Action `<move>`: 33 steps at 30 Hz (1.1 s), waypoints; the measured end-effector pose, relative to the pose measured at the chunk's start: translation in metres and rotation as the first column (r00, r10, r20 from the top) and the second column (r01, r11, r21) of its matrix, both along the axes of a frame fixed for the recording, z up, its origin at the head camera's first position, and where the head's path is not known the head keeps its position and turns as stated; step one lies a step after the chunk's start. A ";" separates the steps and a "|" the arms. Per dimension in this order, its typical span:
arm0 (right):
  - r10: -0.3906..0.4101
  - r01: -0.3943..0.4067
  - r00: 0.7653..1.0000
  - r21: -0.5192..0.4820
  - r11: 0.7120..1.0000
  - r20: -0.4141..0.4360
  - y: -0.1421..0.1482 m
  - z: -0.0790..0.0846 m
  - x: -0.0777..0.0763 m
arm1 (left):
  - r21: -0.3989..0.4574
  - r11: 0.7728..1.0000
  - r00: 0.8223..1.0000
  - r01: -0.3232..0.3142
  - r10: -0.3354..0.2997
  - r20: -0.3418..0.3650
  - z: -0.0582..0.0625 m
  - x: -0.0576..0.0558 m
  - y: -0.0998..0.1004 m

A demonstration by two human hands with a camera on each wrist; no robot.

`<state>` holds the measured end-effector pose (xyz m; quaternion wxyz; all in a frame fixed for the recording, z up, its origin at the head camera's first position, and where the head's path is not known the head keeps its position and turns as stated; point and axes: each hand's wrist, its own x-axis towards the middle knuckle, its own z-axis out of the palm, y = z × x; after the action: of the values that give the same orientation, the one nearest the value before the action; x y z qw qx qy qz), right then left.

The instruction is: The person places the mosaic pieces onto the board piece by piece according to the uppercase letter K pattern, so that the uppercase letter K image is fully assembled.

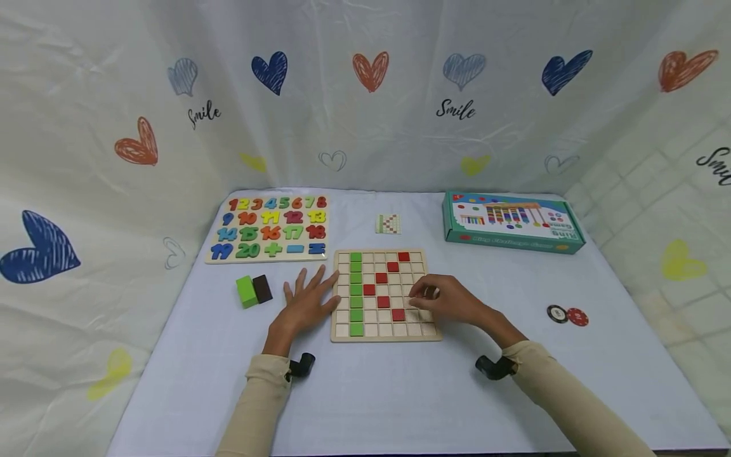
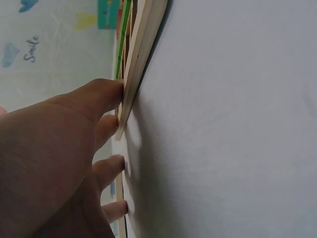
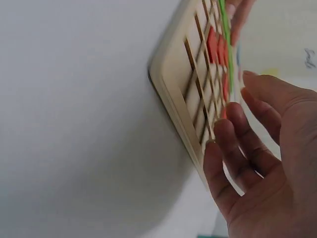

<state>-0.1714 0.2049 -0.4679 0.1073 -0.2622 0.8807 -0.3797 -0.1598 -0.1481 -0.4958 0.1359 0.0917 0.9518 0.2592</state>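
A wooden grid board (image 1: 386,339) lies on the table, filled with pale tiles, a column of green tiles (image 1: 356,303) and slanting lines of red tiles (image 1: 383,302). My left hand (image 1: 308,306) spreads its fingers at the board's left side, with thumb (image 2: 106,94) and forefinger at the wooden edge. Over the right part of the board is my right hand (image 1: 448,298), thumb and forefinger tips close together. Its other fingers (image 3: 233,148) bend loosely at the board's right edge. I cannot tell whether a tile is between the right fingertips.
Behind the board lies a small pattern card (image 1: 388,223). A number puzzle (image 1: 266,259) sits back left, a green game box (image 1: 511,241) back right. Green (image 1: 247,292) and dark (image 1: 262,288) blocks lie left of my left hand; black (image 1: 557,313) and red (image 1: 578,317) chips lie far right.
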 end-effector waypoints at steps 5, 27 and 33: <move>-0.066 0.061 0.998 0.172 0.983 0.022 0.042 0.022 -0.010 | 0.002 1.000 1.000 -0.003 0.003 0.003 -0.002 -0.001 0.001; -0.245 0.114 0.933 0.429 0.896 0.264 0.104 0.023 -0.006 | -0.006 1.000 1.000 -0.006 0.006 0.014 -0.004 -0.001 0.001; -0.257 0.127 0.928 0.417 0.900 0.271 0.101 0.023 -0.006 | -0.001 1.000 1.000 -0.002 0.002 0.011 -0.002 -0.002 0.001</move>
<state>-0.1771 0.3055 -0.4450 0.2602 -0.0810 0.9313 -0.2416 -0.1613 -0.1474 -0.4979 0.1412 0.0894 0.9512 0.2595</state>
